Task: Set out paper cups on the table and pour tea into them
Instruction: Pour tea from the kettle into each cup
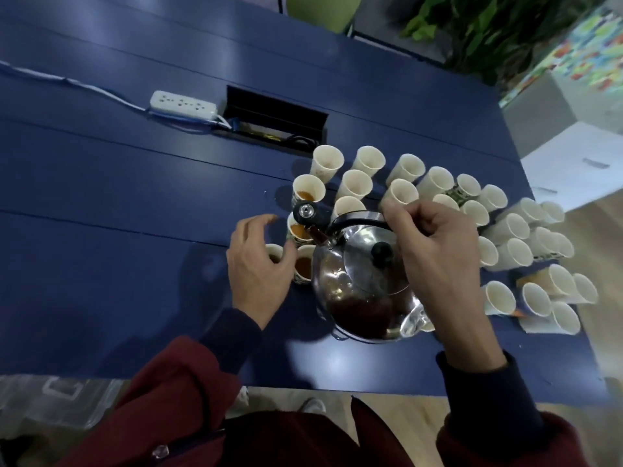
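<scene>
A shiny steel kettle (357, 281) hangs tilted to the left over the blue table (118, 197). My right hand (438, 251) grips its black handle from above. The spout (308, 214) points down over a paper cup (298, 230) that holds brown tea. Three more cups hold tea: one behind it (307, 192), one beside the kettle (305, 264) and one under my left hand (273, 252). My left hand (259, 264) curls round that last cup's rim. Several empty white cups (404, 170) stand in rows to the right.
A white power strip (183, 104) with its cable lies at the back left, next to an open black cable box (273, 123) set in the table. Plants (488, 32) and a white box (573, 166) stand beyond the right edge. The table's front edge is near my body.
</scene>
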The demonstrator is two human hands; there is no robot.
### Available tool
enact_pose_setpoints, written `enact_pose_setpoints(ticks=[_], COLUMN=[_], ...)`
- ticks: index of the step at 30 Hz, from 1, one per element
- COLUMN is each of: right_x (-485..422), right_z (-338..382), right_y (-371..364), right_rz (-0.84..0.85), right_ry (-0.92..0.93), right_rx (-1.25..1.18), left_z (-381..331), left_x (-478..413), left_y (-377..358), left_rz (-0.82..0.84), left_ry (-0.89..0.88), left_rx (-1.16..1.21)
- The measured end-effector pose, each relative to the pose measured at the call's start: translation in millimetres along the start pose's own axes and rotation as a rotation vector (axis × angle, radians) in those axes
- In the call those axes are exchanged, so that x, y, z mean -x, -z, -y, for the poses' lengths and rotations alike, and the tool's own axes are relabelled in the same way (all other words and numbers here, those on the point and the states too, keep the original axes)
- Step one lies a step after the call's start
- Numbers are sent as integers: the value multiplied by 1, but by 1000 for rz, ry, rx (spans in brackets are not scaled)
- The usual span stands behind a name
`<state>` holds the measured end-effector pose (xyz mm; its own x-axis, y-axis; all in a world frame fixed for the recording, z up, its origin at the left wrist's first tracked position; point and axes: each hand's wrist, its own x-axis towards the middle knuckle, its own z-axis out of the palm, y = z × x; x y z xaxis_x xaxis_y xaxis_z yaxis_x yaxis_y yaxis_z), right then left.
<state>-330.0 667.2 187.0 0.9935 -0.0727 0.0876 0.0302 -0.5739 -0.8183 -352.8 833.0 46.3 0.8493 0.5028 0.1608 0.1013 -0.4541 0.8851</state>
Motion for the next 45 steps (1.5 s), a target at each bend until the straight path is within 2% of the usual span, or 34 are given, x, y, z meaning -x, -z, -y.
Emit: enact_pose_setpoints(ticks=[3, 6, 11, 17, 25, 31, 41, 45], right_x=[4, 6, 10, 16, 39, 46, 33, 29], right_z=[-12, -29, -58, -95, -147, -173, -190, -199], right_y=[22, 52, 110, 184, 281, 313, 358, 377], right_rz=[-42, -62, -112, -166, -297, -458, -673, -699], right_ry=[15, 20, 3, 7, -48, -84, -178, -236], right_rx=[-63, -116, -185, -211, -389, -461, -464, -485], left_z=[-40, -85, -143, -193, -260, -284, -315, -330], left_x=[5, 17, 43, 85, 129, 148, 159, 158], left_y=[-4, -19, -62, -112, -198, -244, -302, -318], left_rz=[-109, -92, 201, 483, 598, 769, 858, 966], left_ry=[-181, -408, -625, -699, -961, -918, -671, -561], left_rx=[102, 177, 185, 157, -8, 99, 452, 535])
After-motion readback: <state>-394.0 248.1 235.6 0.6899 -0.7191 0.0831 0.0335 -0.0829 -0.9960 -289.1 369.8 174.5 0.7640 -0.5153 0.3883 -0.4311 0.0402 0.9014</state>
